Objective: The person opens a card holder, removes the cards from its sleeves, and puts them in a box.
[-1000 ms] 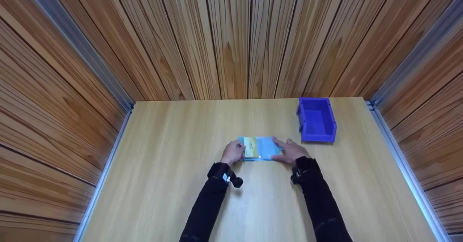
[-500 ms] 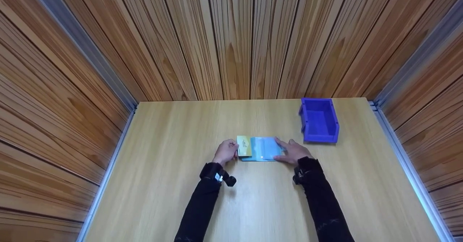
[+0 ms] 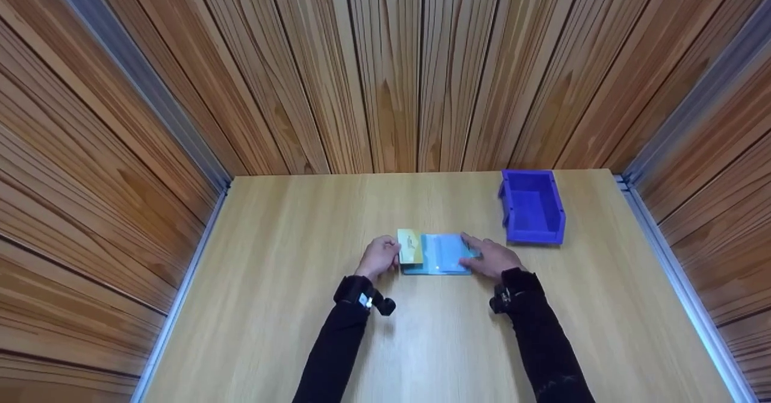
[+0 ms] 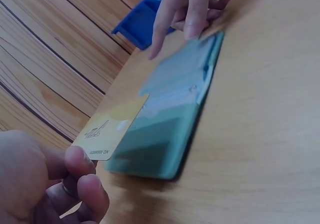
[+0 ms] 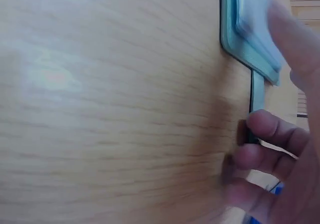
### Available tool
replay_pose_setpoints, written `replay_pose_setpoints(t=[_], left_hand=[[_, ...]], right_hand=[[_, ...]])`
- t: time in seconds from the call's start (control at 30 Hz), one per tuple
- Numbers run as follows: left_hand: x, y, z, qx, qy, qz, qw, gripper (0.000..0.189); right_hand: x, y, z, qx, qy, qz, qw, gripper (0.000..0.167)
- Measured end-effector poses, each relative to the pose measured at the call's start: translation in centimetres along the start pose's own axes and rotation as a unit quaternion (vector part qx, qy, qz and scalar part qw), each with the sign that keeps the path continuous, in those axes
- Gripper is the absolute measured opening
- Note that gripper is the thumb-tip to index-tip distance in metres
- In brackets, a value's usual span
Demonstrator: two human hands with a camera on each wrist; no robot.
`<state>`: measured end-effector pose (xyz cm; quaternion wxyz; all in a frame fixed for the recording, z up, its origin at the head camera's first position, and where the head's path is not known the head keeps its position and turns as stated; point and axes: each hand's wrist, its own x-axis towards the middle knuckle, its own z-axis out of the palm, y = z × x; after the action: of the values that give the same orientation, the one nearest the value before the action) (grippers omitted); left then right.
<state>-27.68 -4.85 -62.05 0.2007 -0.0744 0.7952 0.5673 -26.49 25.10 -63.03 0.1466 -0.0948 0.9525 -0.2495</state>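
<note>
My left hand (image 3: 378, 257) pinches a yellow card (image 3: 409, 247) by its edge between thumb and fingers. In the left wrist view the card (image 4: 112, 126) is raised at a tilt over the near end of an open teal card holder (image 4: 155, 144). Clear plastic sleeves fill the holder's middle and far side. My right hand (image 3: 494, 259) stays at the holder's right end, thumb and index finger extended onto the sleeves. From the right wrist, a narrow strap (image 5: 257, 90) runs off the holder toward the other fingertips, which are loosely bent.
A blue-purple plastic bin (image 3: 533, 210) stands at the back right of the wooden table (image 3: 289, 222), beyond my right hand. Wood-panelled walls (image 3: 385, 90) enclose the table at the back and sides.
My left hand has drawn the yellow card leftward off the holder's sleeves, baring the holder's middle. The right hand has kept its place on the holder. The head view has shifted slightly.
</note>
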Motion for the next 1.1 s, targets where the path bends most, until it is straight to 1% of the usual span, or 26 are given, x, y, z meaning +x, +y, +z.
replay_pose_setpoints(t=[0.07, 0.13, 0.2, 0.23, 0.33, 0.43, 0.47, 0.57, 0.63, 0.7, 0.77, 0.8, 0.87, 0.9, 0.93, 0.97, 1.0, 1.03, 1.07, 1.1], left_hand=[[-0.1, 0.4, 0.1, -0.01, -0.005, 0.006, 0.9999, 0.017], [-0.2, 0.9, 0.1, -0.015, -0.01, 0.022, 0.9996, 0.017], [-0.4, 1.3, 0.2, -0.026, -0.014, 0.039, 0.9988, 0.016], [-0.5, 1.5, 0.3, -0.033, -0.016, 0.043, 0.9984, 0.016], [-0.8, 1.9, 0.8, -0.049, -0.022, 0.056, 0.997, 0.017], [-1.1, 2.1, 1.4, -0.066, -0.032, 0.066, 0.9952, 0.016], [-1.2, 2.1, 1.6, -0.067, -0.034, 0.073, 0.9945, 0.016], [-1.2, 2.2, 1.9, -0.068, -0.036, 0.092, 0.9928, 0.015], [-1.2, 2.2, 2.0, -0.062, -0.034, 0.103, 0.9921, 0.014], [-1.1, 2.1, 2.1, -0.06, -0.032, 0.107, 0.9919, 0.013], [-1.0, 2.0, 2.2, -0.059, -0.031, 0.108, 0.9919, 0.012], [-1.0, 1.9, 2.2, -0.051, -0.027, 0.11, 0.9923, 0.013], [-0.8, 1.7, 2.1, 0.006, -0.006, 0.126, 0.9921, 0.014], [-0.8, 1.6, 2.0, 0.047, 0.008, 0.139, 0.9892, 0.016], [-0.7, 1.4, 2.0, 0.098, 0.023, 0.153, 0.9831, 0.018], [-0.6, 1.2, 2.0, 0.152, 0.042, 0.168, 0.9731, 0.021], [-0.5, 0.9, 1.9, 0.209, 0.06, 0.181, 0.9591, 0.025], [-0.5, 0.7, 1.9, 0.263, 0.077, 0.191, 0.9426, 0.03], [-0.4, 0.4, 2.0, 0.301, 0.085, 0.198, 0.929, 0.036], [-0.4, 0.2, 2.0, 0.331, 0.089, 0.202, 0.9175, 0.043]], right_hand=[[0.1, -0.5, -0.1, 0.014, 0.035, 0.0, 0.9993, 0.056], [0.4, -1.4, -0.1, 0.032, 0.073, 0.005, 0.9968, 0.041], [0.9, -2.8, -0.2, 0.068, 0.098, 0.004, 0.9928, 0.031], [1.2, -3.6, -0.2, 0.087, 0.103, 0.002, 0.9909, 0.03], [1.8, -5.8, 0.0, 0.146, 0.093, -0.01, 0.9849, 0.031], [2.1, -7.3, 0.7, 0.194, 0.072, -0.008, 0.9783, 0.035], [2.2, -7.7, 0.9, 0.205, 0.071, -0.006, 0.9762, 0.035], [2.3, -8.4, 1.5, 0.235, 0.078, 0.004, 0.9688, 0.035], [2.3, -8.5, 1.7, 0.25, 0.084, 0.002, 0.9645, 0.034], [2.2, -8.4, 1.7, 0.262, 0.088, 0.003, 0.9611, 0.035], [2.1, -8.4, 1.6, 0.266, 0.086, -0.001, 0.9601, 0.036], [2.0, -8.3, 1.6, 0.267, 0.084, -0.001, 0.9601, 0.037], [1.9, -8.3, 1.3, 0.266, 0.08, 0.0, 0.9607, 0.035], [1.9, -8.2, 1.2, 0.265, 0.078, 0.002, 0.961, 0.035], [1.8, -8.2, 1.1, 0.264, 0.074, 0.004, 0.9616, 0.034], [1.8, -8.1, 0.9, 0.264, 0.071, 0.009, 0.9617, 0.034], [1.7, -8.0, 0.7, 0.265, 0.069, 0.015, 0.9616, 0.035], [1.7, -7.9, 0.5, 0.265, 0.067, 0.019, 0.9618, 0.035], [1.6, -7.7, 0.2, 0.263, 0.066, 0.023, 0.9624, 0.036], [1.6, -7.5, 0.0, 0.261, 0.068, 0.026, 0.9625, 0.037]])
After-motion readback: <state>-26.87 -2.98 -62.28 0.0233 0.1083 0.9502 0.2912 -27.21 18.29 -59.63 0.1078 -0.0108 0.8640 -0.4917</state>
